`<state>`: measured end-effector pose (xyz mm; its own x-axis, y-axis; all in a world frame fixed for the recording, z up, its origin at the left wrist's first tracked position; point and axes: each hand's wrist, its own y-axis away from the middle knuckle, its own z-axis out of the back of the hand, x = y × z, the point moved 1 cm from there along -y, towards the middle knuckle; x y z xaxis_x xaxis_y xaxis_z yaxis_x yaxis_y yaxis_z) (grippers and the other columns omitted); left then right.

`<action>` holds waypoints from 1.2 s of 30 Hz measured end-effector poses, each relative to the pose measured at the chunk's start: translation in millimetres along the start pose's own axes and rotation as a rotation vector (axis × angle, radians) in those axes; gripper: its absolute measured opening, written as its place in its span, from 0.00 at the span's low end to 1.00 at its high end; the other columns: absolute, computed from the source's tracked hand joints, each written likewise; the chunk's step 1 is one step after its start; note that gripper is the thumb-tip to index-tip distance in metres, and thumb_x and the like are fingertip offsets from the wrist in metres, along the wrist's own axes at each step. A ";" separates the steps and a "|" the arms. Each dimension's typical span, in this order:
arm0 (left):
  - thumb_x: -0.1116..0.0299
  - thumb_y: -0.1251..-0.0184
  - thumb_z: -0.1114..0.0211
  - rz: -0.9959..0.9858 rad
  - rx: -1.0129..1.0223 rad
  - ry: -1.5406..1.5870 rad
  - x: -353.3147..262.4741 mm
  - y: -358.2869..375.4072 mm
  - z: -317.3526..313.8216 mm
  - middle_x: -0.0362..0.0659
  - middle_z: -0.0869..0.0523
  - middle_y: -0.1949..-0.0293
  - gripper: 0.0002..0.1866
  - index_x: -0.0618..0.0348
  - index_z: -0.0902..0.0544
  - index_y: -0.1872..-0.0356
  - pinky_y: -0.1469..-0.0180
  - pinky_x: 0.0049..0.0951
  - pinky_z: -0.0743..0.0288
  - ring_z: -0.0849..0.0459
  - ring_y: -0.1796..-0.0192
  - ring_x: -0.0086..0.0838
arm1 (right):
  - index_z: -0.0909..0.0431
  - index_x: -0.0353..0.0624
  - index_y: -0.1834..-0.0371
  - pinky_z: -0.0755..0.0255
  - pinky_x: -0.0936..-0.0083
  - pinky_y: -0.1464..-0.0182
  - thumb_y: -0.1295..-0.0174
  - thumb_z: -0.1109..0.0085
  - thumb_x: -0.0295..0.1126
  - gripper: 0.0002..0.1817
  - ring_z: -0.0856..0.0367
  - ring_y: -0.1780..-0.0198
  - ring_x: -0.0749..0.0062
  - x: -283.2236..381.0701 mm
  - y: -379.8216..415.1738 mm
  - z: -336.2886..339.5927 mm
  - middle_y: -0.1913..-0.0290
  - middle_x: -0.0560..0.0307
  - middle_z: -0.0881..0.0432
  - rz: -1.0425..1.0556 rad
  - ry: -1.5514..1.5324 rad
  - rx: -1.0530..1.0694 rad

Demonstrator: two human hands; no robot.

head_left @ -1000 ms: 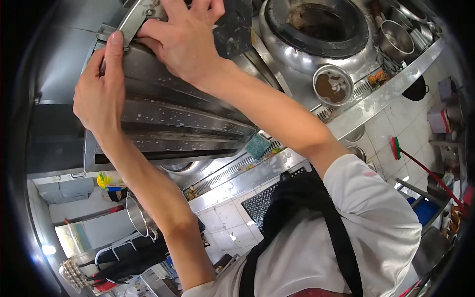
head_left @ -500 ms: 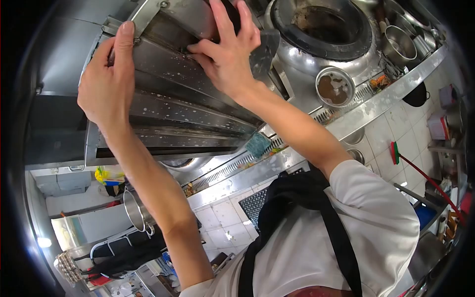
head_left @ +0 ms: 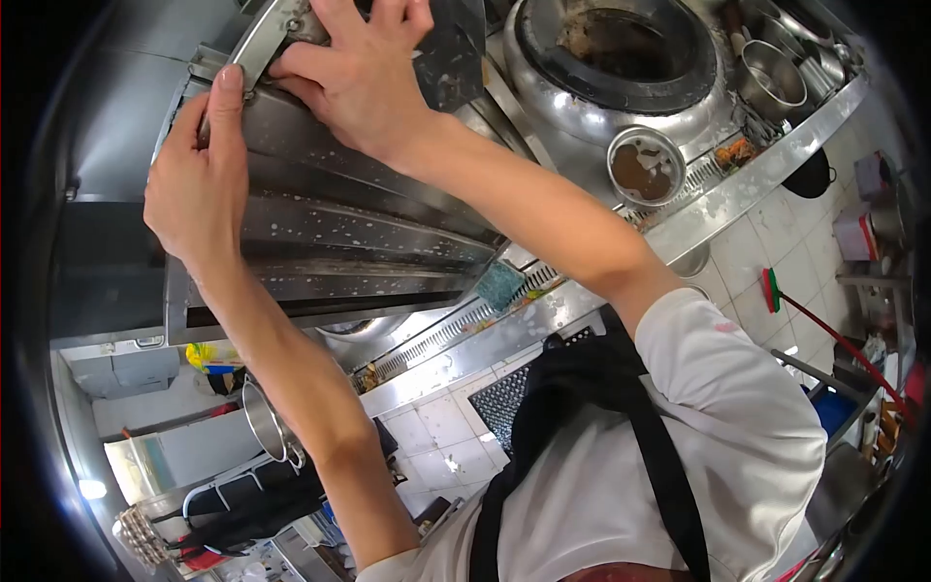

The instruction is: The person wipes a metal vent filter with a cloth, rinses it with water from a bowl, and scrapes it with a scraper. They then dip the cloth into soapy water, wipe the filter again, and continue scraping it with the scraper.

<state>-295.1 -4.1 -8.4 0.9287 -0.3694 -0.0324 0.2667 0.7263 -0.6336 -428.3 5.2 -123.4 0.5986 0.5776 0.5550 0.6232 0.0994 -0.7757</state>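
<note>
Clamping the edge of a ribbed metal panel (head_left: pixel 364 228) at the upper left of the frame with the left hand (head_left: pixel 199 184), nearly closed, with the thumb laid over the front and the fingers mostly hidden behind. Holding the right hand (head_left: pixel 373 92) at the top of the frame, half open, with spread, bent fingers, and with thumb and forefinger close against the panel beside a metal strip (head_left: pixel 257 48); cannot tell about any firm hold there. Looking along white-flecked ridges toward the middle of the frame, down to a green scouring pad (head_left: pixel 499 285) near the panel's corner on a steel counter (head_left: pixel 732 189). Facing, at upper right, a round stove (head_left: pixel 548 109) with a black ring, a bowl of brown liquid (head_left: pixel 642 167) just below, and farther right a pot (head_left: pixel 773 78) among other metalware. Standing over pale floor tiles (head_left: pixel 427 432) in a white shirt (head_left: pixel 582 485) and black apron (head_left: pixel 669 466), with a broom (head_left: pixel 771 291) off to the right.
</note>
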 end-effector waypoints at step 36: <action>0.31 0.27 0.47 -0.241 0.400 0.389 -31.3 -50.7 -9.6 0.58 0.12 0.62 0.39 0.66 0.14 0.56 0.47 0.43 0.24 0.14 0.54 0.51 | 0.13 0.61 0.61 0.46 0.61 0.46 0.54 0.36 0.34 0.15 0.28 0.45 0.68 -18.3 53.3 9.7 0.51 0.71 0.24 0.415 0.587 -0.052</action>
<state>-340.1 -35.0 17.4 0.6881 -0.6805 -0.2521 0.6039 0.7296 -0.3210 -410.9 7.7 -177.8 0.9539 0.0274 0.2989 0.3002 -0.0808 -0.9505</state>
